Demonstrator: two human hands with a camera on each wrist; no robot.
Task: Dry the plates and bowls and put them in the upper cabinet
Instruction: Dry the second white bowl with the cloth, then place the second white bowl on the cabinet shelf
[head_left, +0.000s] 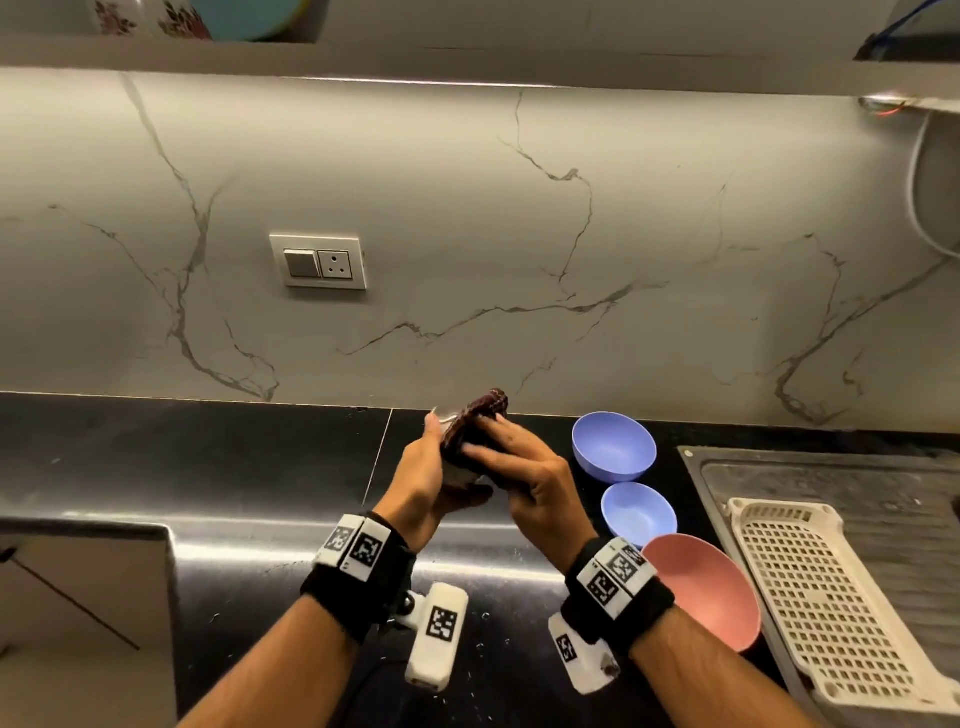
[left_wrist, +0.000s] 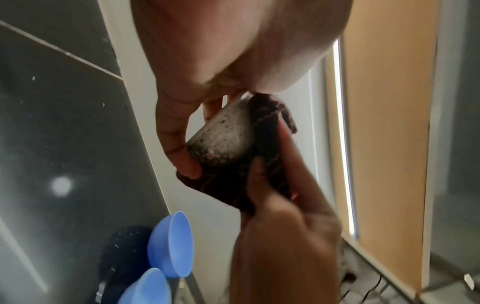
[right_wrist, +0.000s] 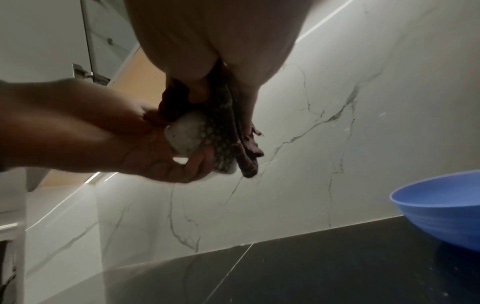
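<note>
Above the black counter (head_left: 208, 467), my left hand (head_left: 428, 467) grips a small white speckled bowl (left_wrist: 223, 131) by its rim and base. My right hand (head_left: 519, 462) holds a dark maroon cloth (head_left: 483, 408) and presses it over the bowl's far side. The right wrist view shows the cloth (right_wrist: 228, 131) draped across the speckled bowl (right_wrist: 185, 133). Two blue bowls (head_left: 613, 447) (head_left: 639, 509) and a pink bowl (head_left: 701, 587) sit on the counter just right of my hands.
A white plastic dish rack (head_left: 831, 597) lies on the steel drainboard (head_left: 831, 467) at the right. The open upper cabinet (head_left: 156, 52) overhead at the top left holds a teal plate (head_left: 249, 15) and floral dishes. A wall socket (head_left: 318, 261) is on the marble backsplash.
</note>
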